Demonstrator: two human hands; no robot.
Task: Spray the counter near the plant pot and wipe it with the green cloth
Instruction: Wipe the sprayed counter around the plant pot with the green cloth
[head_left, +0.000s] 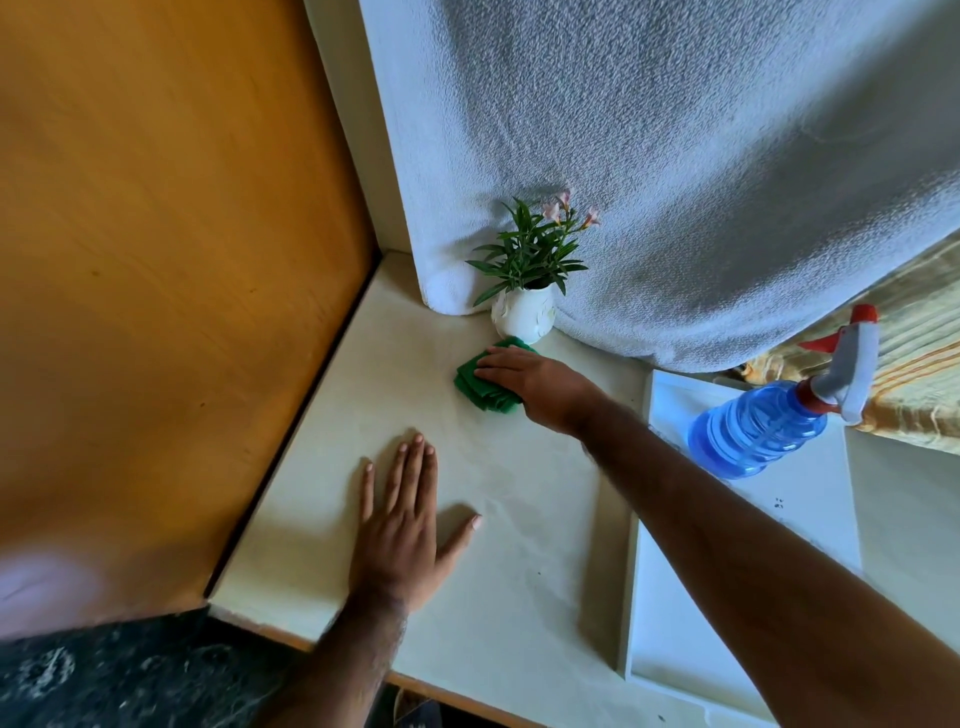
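A white plant pot (523, 313) with green leaves and pink flowers stands at the back of the pale counter (498, 519). Just in front of the pot lies a folded green cloth (475, 387), and my right hand (535, 387) presses down on it with fingers over its top. My left hand (402, 530) rests flat on the counter nearer to me, fingers spread, holding nothing. A blue spray bottle (763, 431) with a red and grey trigger head lies tilted on a white tray (800, 519) to the right.
A wooden panel (156, 286) closes the left side. A grey-white textured cover (675, 156) hangs behind the pot. A yellow striped cloth (914, 374) lies at the far right. The counter's front edge runs along the bottom.
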